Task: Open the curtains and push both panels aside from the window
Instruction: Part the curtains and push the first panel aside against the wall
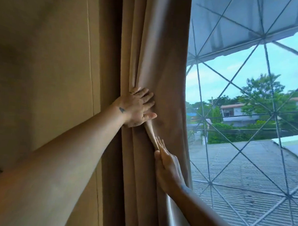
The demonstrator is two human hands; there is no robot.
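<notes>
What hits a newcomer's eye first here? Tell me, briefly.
The brown curtain fills the middle, where the left hand grips a bunch of it and the right hand pinches a taut fold just below. To the right, a window's triangular lattice frames trees and a grey roof.

We note tan pleated cloth curtain (153, 60): matt, soft, smooth weave. We see beige flat wall panel (43, 54): smooth, dull sheen. Thin grey window lattice (264, 39): looks metal, matt. Grey corrugated roof sheet (246, 171): rough, ridged, dull.
</notes>
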